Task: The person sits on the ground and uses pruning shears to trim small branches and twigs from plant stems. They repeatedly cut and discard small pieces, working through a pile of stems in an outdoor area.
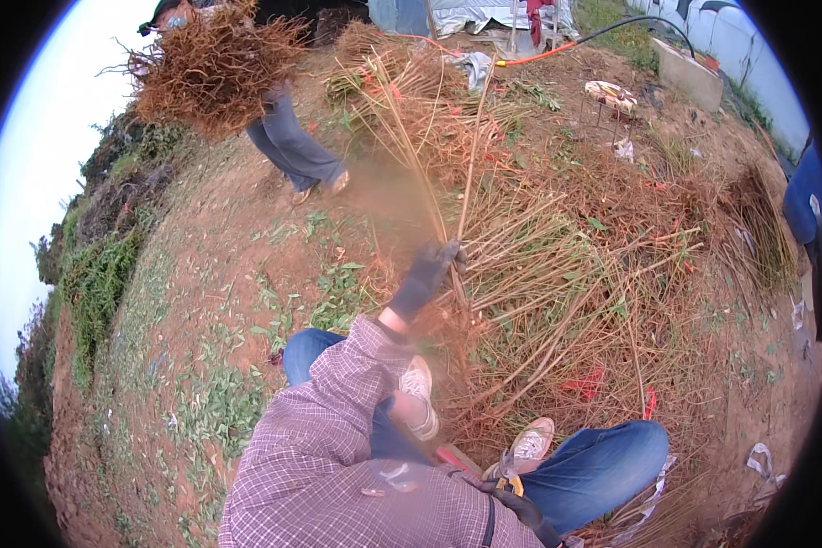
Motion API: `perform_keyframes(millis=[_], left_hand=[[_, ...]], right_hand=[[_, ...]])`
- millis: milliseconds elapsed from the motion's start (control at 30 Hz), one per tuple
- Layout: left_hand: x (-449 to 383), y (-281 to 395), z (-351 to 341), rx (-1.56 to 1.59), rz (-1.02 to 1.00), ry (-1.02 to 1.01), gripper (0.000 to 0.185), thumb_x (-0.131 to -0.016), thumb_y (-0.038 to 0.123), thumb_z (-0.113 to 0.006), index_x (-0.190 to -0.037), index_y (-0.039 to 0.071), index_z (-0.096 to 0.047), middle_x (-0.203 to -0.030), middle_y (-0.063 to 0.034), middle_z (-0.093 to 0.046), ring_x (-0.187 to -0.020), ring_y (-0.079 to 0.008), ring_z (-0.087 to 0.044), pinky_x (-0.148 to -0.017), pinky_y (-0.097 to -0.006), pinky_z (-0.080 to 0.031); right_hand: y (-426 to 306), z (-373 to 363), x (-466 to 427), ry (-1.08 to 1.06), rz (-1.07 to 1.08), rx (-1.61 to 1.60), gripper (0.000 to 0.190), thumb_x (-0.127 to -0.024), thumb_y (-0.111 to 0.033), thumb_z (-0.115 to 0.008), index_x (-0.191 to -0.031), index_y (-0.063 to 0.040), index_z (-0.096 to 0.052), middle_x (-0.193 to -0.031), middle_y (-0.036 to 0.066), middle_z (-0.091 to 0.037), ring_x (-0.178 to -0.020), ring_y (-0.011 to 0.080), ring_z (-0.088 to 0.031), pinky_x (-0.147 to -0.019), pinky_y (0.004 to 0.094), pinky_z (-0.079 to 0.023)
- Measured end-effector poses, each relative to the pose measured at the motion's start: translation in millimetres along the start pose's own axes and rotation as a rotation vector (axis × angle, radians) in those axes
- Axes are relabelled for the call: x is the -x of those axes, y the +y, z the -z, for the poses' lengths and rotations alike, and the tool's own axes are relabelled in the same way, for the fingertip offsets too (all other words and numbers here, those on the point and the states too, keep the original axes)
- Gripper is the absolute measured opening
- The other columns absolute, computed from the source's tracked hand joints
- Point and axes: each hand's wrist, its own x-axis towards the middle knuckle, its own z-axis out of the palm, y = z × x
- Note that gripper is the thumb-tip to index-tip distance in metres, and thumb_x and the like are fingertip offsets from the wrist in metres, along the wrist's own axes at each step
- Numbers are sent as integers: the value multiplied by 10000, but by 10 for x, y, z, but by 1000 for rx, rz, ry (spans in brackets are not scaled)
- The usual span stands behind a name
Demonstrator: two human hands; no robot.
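Observation:
My left hand, in a dark glove, is closed around a few long woody stems that stand up and fan apart, their roots hanging below. Down by my right knee, my right hand, also in a dark glove, holds a hand tool with yellow handles, probably pruning shears; its blades are hard to make out. A large pile of cut stems with reddish roots lies on the ground in front of my shoes. Red ties show among the stems. A blurry patch covers part of the picture near my left hand.
At the upper left a person carries a large bundle of brown roots. Another person's blue clothing shows at the right edge. A round stool, an orange and black hose and a concrete block are farther back.

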Motion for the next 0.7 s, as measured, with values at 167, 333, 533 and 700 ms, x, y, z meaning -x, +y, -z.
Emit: perform_keyframes(millis=[167,333,533,700], left_hand=[[387,424,-294,155,-39,-322,317,-1015,376,-489,-986,72,-573,-912,-21,-610,-755,-92,-566,-688,-257,-492],[590,423,-768,337,-61,-557,375,-1007,442,-491,-987,83,-593,-900,3,-610,-769,-78,-568,-718,-244,-487],[592,395,-895,292,-82,-435,545,-957,595,-475,-1063,71,-580,-922,-35,-662,-780,-127,-626,-810,-318,-517],[459,87,-883,212,-122,-239,601,-987,555,-441,-1218,13,-561,-1045,-80,-665,-957,-163,-608,-918,-358,-486]], right_hand=[[-1094,-480,124,437,690,497,296,-812,-46,-684,-1056,-9,-521,-866,46,-595,-771,105,-576,-696,246,-491],[-1483,-482,-401,541,1016,960,434,-753,-127,-754,-1097,-14,-514,-889,94,-582,-757,173,-573,-702,306,-499],[-1232,-474,-790,436,857,558,370,-758,-143,-763,-1021,-30,-528,-772,43,-564,-669,146,-546,-631,289,-480],[-1429,-475,-777,407,857,366,318,-791,-99,-741,-1004,-36,-513,-803,17,-561,-675,95,-528,-606,241,-458]])
